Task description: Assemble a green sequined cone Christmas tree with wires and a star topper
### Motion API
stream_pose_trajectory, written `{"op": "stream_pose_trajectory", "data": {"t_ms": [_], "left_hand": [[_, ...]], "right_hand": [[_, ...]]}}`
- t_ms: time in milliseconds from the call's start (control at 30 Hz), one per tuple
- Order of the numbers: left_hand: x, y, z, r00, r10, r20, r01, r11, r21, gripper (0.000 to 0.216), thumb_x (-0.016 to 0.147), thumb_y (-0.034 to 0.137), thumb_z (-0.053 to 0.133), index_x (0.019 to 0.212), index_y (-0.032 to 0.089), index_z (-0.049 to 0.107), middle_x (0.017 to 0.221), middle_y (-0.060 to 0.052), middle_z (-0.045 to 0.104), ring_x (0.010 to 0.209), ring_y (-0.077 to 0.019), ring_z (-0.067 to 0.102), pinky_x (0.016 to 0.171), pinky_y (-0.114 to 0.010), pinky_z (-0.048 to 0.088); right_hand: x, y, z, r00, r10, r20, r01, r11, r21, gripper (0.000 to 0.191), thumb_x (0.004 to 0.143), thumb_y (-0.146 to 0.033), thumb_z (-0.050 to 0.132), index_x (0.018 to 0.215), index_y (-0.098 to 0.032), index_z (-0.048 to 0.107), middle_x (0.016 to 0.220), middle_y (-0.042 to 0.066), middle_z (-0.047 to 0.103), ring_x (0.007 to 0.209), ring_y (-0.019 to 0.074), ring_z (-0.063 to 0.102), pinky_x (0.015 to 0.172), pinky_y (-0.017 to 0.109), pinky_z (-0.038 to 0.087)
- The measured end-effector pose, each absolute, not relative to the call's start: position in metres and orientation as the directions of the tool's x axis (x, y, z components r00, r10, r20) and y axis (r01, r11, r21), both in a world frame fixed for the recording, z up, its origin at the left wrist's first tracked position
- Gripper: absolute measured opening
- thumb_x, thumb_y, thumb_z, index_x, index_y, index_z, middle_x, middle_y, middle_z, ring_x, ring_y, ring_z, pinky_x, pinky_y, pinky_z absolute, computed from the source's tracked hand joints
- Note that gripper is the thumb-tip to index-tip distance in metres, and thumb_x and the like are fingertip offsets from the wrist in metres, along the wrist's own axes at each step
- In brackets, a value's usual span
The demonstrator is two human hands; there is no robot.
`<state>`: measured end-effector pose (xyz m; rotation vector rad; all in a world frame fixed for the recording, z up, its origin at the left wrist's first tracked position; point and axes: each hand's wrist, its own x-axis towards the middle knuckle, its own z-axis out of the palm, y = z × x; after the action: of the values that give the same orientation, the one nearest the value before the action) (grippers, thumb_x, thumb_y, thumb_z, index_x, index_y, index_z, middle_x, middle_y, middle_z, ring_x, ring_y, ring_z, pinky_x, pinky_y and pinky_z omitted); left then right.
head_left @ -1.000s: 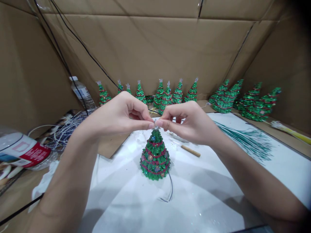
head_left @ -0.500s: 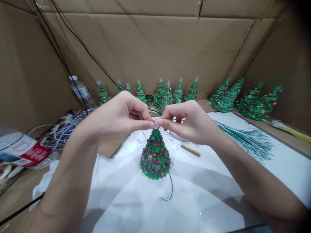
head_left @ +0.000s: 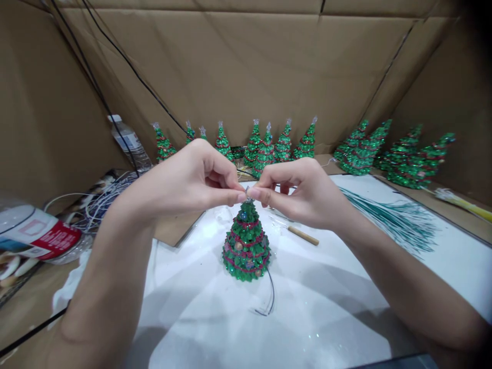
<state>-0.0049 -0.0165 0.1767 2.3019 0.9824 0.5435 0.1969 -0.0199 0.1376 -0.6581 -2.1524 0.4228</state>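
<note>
Your green beaded tree stands upright on the white surface, in front of you and between your forearms, ringed with dark red strands and dotted with small round ornaments. At its tip sits a clear topper, mostly hidden by your fingertips, so its exact seating cannot be told. Your left hand pinches it between thumb and forefinger from one side, and your right hand mirrors that pinch from the other, the fingertips nearly meeting. For work this fine, it seems best to match the pressure of both pinches and hold the wrists level, since a harder push from one side could tilt the topper or tip the tree, which neither hand steadies at its base. Small, slow finger movements should serve better than moving the whole arm. Mind the dark loose strand trailing from the base toward you; a sleeve or wrist could snag it. Just behind the tree, near your right hand, lies a wooden-handled tool, and farther right a fan of green strands. Beyond your hands, star-topped trees line the cardboard wall.
</note>
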Motion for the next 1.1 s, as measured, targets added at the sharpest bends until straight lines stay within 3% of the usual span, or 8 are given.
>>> {"op": "stream_pose_trajectory", "data": {"t_ms": [500, 767, 1000, 1100], "left_hand": [[-0.007, -0.01, 0.175, 0.654, 0.748, 0.115, 0.427, -0.49, 0.76, 0.016, 0.072, 0.025, 0.07, 0.064, 0.011, 0.071, 0.055, -0.004, 0.065, 0.051, -0.0114, 0.057, 0.044, -0.018, 0.042], [-0.011, -0.009, 0.176, 0.682, 0.726, 0.091, 0.485, -0.542, 0.686, 0.023, 0.078, 0.033, 0.067, 0.073, 0.011, 0.071, 0.066, -0.005, 0.066, 0.06, -0.0115, 0.054, 0.052, -0.02, 0.042], [-0.013, -0.011, 0.181, 0.662, 0.738, 0.131, 0.513, -0.573, 0.639, 0.018, 0.078, 0.032, 0.066, 0.074, 0.014, 0.07, 0.065, -0.003, 0.066, 0.061, -0.0112, 0.054, 0.054, -0.019, 0.043], [-0.011, -0.011, 0.179, 0.675, 0.722, 0.151, 0.503, -0.6, 0.622, 0.02, 0.08, 0.034, 0.065, 0.078, 0.015, 0.071, 0.067, -0.004, 0.068, 0.062, -0.0117, 0.057, 0.054, -0.02, 0.044]], "right_hand": [[0.197, -0.019, 0.138, -0.523, 0.616, 0.589, 0.29, 0.778, -0.556, 0.027, 0.081, -0.027, 0.068, 0.06, -0.013, 0.058, 0.053, -0.005, 0.052, 0.051, 0.0045, 0.043, 0.05, 0.019, 0.034], [0.201, -0.015, 0.14, -0.567, 0.636, 0.524, 0.289, 0.749, -0.597, 0.022, 0.082, -0.03, 0.066, 0.069, -0.013, 0.065, 0.055, -0.003, 0.059, 0.052, 0.0055, 0.049, 0.05, 0.019, 0.034], [0.21, -0.014, 0.145, -0.595, 0.608, 0.526, 0.298, 0.774, -0.558, 0.014, 0.083, -0.027, 0.063, 0.087, -0.014, 0.068, 0.061, -0.004, 0.06, 0.055, 0.0055, 0.053, 0.051, 0.018, 0.036], [0.212, -0.016, 0.147, -0.593, 0.603, 0.534, 0.297, 0.78, -0.551, 0.013, 0.082, -0.025, 0.062, 0.084, -0.014, 0.069, 0.062, -0.002, 0.061, 0.055, 0.006, 0.053, 0.05, 0.018, 0.037]]}}
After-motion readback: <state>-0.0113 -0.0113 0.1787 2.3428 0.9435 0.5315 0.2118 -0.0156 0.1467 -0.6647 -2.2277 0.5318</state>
